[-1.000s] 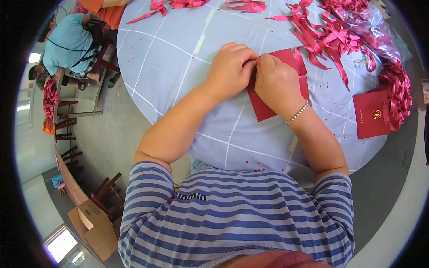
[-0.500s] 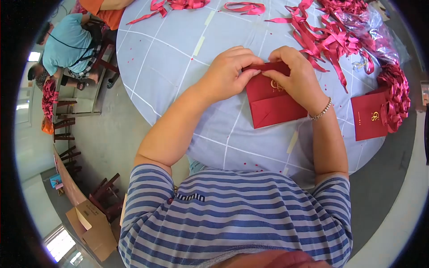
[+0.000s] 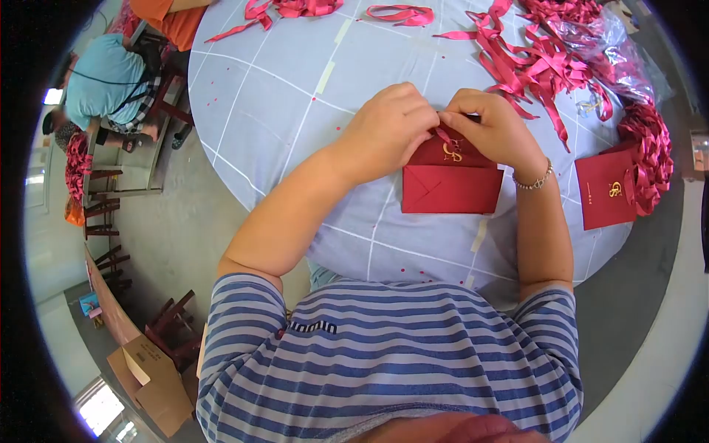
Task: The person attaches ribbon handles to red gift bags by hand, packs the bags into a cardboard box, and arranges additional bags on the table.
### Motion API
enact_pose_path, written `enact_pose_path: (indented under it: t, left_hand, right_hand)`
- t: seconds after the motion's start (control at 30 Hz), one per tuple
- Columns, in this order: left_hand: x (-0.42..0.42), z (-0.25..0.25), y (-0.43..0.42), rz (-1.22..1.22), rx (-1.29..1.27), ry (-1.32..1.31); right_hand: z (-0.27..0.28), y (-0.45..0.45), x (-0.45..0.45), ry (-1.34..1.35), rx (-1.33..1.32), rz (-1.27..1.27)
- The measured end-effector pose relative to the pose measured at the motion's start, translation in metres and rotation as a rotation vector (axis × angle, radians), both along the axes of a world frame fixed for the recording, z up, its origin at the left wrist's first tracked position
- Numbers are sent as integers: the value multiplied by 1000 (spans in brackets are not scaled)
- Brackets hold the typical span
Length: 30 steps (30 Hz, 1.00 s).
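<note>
A dark red paper gift bag (image 3: 450,190) with a gold emblem lies flat on the cloth in front of me, its folded bottom toward my body. My left hand (image 3: 395,125) is closed at the bag's upper left, fingers curled around a short red ribbon (image 3: 443,135) that shows at the bag's top. My right hand (image 3: 491,125), wearing a beaded bracelet on the wrist, pinches with thumb and forefinger at the same spot; its other fingers rest over the bag's upper right. The fingertips partly hide the ribbon and the top edge.
Loose red ribbons (image 3: 528,63) and a clear plastic bag (image 3: 617,52) lie at the far right. Another red gift bag (image 3: 605,188) sits at the right edge beside bundled ribbons (image 3: 650,159). A single ribbon loop (image 3: 400,15) lies ahead. Other people (image 3: 107,77) sit at the left.
The gift bag now lies flatter and squarer, with its bottom fold fully visible. Both hands have shifted together at its top, and a bit of ribbon shows between them.
</note>
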<state>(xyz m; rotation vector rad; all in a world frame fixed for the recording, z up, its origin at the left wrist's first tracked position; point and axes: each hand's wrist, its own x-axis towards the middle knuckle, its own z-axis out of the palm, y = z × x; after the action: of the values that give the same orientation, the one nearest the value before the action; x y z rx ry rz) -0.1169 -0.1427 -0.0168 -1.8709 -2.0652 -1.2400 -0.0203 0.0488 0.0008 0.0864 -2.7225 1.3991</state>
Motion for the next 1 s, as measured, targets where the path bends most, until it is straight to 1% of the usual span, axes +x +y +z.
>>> enact_pose_path:
  t: [0.03,0.07,0.13,0.17,0.23,0.27,0.3,0.33,0.37,0.4,0.47,0.53,0.57,0.6,0.67,0.7,0.73,0.77,0.8,0.83,0.87,0.93,1.0]
  left_hand:
    - [1,-2,1,-31,3,103]
    - [2,-3,2,-62,7,208]
    - [6,2,2,-90,8,250]
    - [8,4,1,-108,6,289]
    - [10,3,2,-109,-2,295]
    - [11,2,2,-102,-8,298]
    - [12,1,3,-113,-9,303]
    - [12,-1,3,-83,6,222]
    - [11,-2,4,-52,19,141]
    - [11,-4,5,-63,17,144]
    - [10,-7,5,-32,-43,15]
    - [9,-4,3,-59,-82,-37]
    - [9,-4,2,-78,-116,-89]
    - [10,-4,2,-79,-120,-94]
    - [9,-6,4,-108,-63,21]
    - [7,-6,5,-102,-65,17]
    - [6,-5,5,-87,-23,84]
    - [6,-6,5,-74,19,152]
    - [6,-6,5,-72,18,150]
    - [7,-6,5,-75,27,175]
    - [7,-7,5,-78,35,199]
    - [9,-4,4,-74,41,205]
    - [9,-3,4,-72,49,214]
  right_hand:
    - [0,2,-1,-9,59,23]
    - [0,4,-1,-7,61,13]
    - [0,8,-3,-103,39,85]
    - [0,10,-4,-100,37,75]
    - [1,10,-6,-275,14,82]
    - [3,8,-4,-271,10,72]
    - [11,2,-2,-329,17,39]
    - [15,-1,-1,-386,22,5]
    - [12,-1,0,-382,17,-6]
    - [6,-1,1,-335,-26,-17]
    - [-7,0,2,-288,-74,-34]
    - [-16,3,-3,-138,-106,-197]
    - [-17,7,-6,-214,-229,-331]
    - [-14,9,-7,-220,-232,-332]
    - [-7,14,-9,-118,-157,-305]
    - [-5,16,-8,-134,-35,-192]
    - [-6,15,-6,-137,-37,-187]
    - [-6,14,-4,-170,33,-79]
    - [-7,13,-2,-200,104,27]
    - [-5,13,-3,-233,122,43]
    - [-3,14,-4,-235,121,43]
    - [-1,17,-5,-272,7,113]
    - [0,16,-4,-302,-30,108]
